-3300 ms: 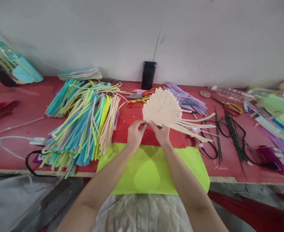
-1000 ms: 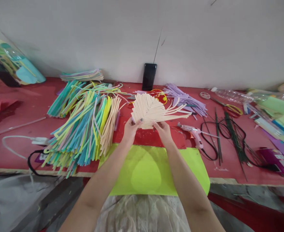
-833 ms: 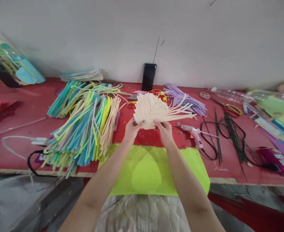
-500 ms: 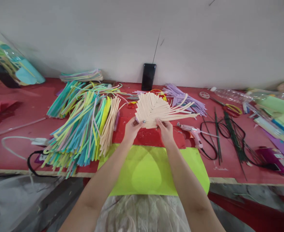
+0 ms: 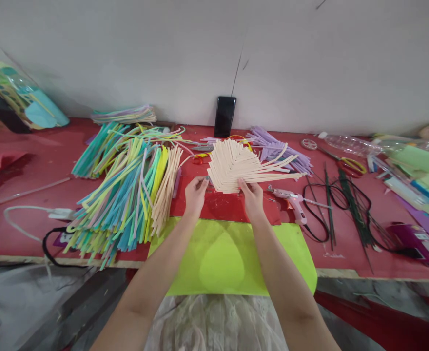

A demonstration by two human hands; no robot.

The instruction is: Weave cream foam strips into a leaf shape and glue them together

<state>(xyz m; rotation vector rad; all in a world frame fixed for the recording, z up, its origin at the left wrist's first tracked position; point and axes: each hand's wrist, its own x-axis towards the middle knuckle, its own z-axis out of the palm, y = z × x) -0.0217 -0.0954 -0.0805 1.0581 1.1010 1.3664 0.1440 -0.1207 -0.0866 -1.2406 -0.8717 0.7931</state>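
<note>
A cream leaf-shaped piece made of pipe cleaners (image 5: 232, 165) is held above the table, its stems laid in a herringbone pattern with loose ends fanning out to the right. My right hand (image 5: 251, 195) pinches its lower edge between thumb and fingers. Just off the lower left edge, my left hand (image 5: 195, 192) has its thumb and fingertips pressed together; whether anything small is between them I cannot make out. Under my wrists lies a yellow-green sheet (image 5: 222, 258). A pink glue gun (image 5: 293, 202) rests right of my right hand.
Bundles of coloured pipe cleaners (image 5: 115, 200) cover the left of the red table (image 5: 101, 261). Purple pipe cleaners (image 5: 285, 151) lie behind the piece. A phone (image 5: 225, 117) leans on the wall. Scissors (image 5: 349, 165), dark green stems (image 5: 353, 209) and a clear bottle (image 5: 353, 143) are at right.
My left hand has slid left off the leaf-shaped piece, its thumb no longer on top. The piece has shifted slightly right in my right hand.
</note>
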